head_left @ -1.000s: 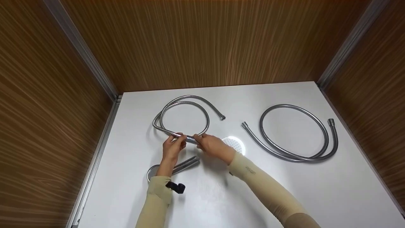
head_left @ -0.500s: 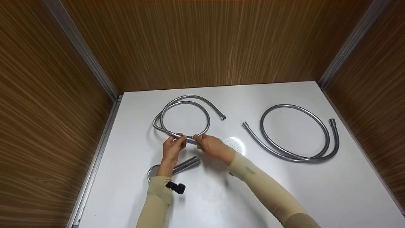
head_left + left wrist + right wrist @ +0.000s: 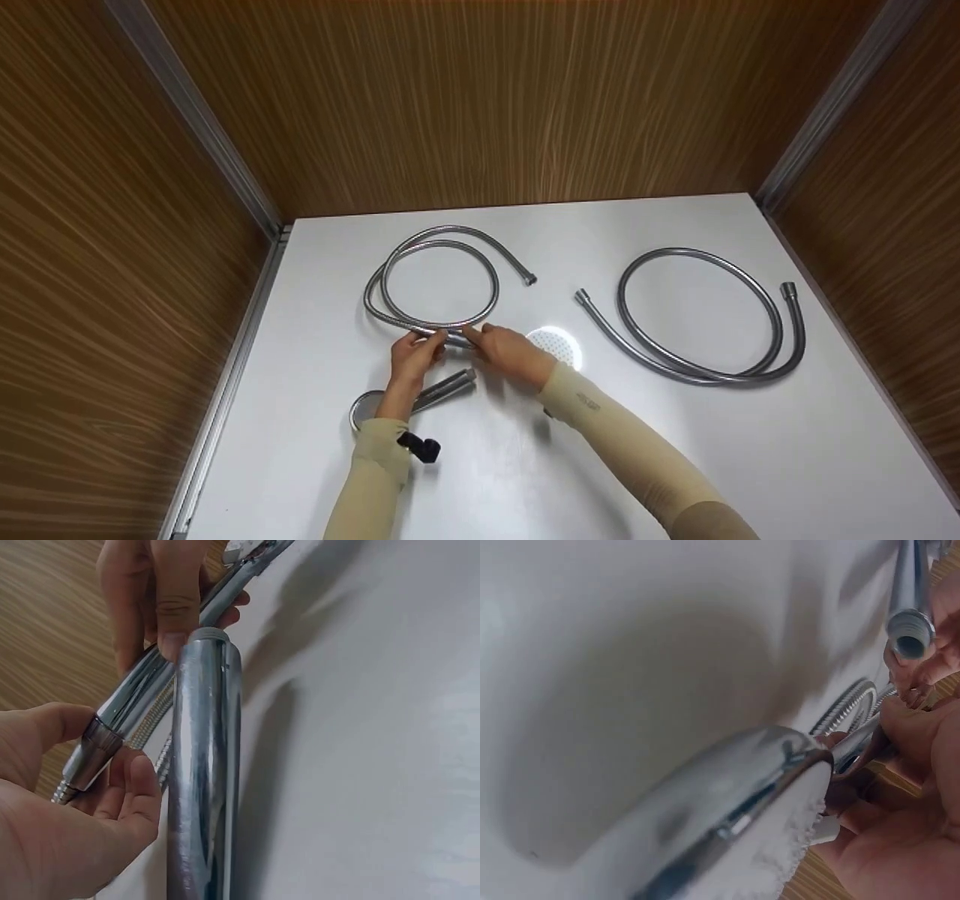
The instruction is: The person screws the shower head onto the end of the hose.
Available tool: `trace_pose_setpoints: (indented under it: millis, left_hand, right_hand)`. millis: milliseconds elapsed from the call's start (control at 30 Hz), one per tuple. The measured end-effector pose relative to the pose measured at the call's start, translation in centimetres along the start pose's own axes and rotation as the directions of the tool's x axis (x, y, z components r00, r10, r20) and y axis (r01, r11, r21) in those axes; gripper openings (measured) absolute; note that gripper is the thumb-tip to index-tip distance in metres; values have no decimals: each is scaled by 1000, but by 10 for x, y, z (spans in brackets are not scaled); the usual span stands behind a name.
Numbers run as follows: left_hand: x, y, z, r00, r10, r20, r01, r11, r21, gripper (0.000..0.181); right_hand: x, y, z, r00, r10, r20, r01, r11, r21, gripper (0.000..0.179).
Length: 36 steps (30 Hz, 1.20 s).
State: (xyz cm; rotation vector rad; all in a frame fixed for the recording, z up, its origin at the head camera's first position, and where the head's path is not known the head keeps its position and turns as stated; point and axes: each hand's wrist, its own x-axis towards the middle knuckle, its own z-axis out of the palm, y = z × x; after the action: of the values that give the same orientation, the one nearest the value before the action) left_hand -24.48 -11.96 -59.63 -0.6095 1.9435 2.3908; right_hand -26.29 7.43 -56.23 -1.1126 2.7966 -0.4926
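My left hand (image 3: 412, 361) pinches the conical metal nut (image 3: 100, 741) at one end of a thin chrome shower hose (image 3: 495, 289). The nut sits against the end of a chrome shower head's handle (image 3: 139, 694); how far it is threaded cannot be told. My right hand (image 3: 514, 352) grips that handle, and the round white face (image 3: 553, 345) of the shower head shows beyond the wrist. Under my left forearm lies a second shower head (image 3: 366, 407), partly hidden. Its bare threaded end (image 3: 911, 636) points toward my hands.
A thicker grey shower hose (image 3: 772, 330) lies coiled on the right of the white table (image 3: 720, 465). The thin hose's loose end (image 3: 529, 279) rests near the middle. Wood-grain panels (image 3: 480, 105) stand at the back and both sides.
Both hands stay together on the joint. My left hand has shifted slightly toward me and to the right, and the hose end with the handle has dipped a little.
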Motion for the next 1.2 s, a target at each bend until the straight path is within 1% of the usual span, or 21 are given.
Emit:
trace_pose_setpoints:
  millis: [100,167,333,433,567,733,833,900,1033,1100,1200]
  left_hand:
    - [1,-2,1,1000,0,-10,0,1000,23,16]
    - [1,-3,1,1000,0,-14,1,1000,26,16]
    - [1,-4,0,1000,-24,-13,25,999,35,15]
    - [2,-3,-1,999,-43,-17,44,998,42,15]
    - [2,-3,0,999,-47,-20,48,998,39,16]
    - [2,-4,-1,999,-45,-7,46,999,19,16]
    - [2,-4,-2,999,-51,0,51,999,-2,15]
    - [2,-4,-4,997,-72,4,72,997,-20,16]
    - [0,-2,-8,991,-134,10,134,990,-48,22]
    - [-1,0,-10,988,-153,12,153,987,-37,25]
    - [-2,2,-13,988,-152,13,152,988,17,29]
  right_hand:
    - [0,2,5,1000,26,2,-26,1000,-8,49]
    - [1,3,9,999,35,-3,-35,999,-33,50]
    - [1,4,16,999,14,-36,-18,994,-108,40]
    - [1,5,18,998,-2,-59,-6,991,-137,40]
    - [2,6,20,997,-11,-78,-2,987,-160,39]
    - [2,7,18,996,-17,-93,1,986,-166,31]
    - [2,8,15,995,-15,-94,0,988,-154,29]
    - [1,9,13,996,-14,-88,2,990,-141,31]
    - [-3,11,11,996,-19,-89,8,993,-122,32]
    - [-6,12,11,994,-27,-104,14,993,-121,29]
    - [-9,15,10,992,-33,-122,18,993,-120,26]
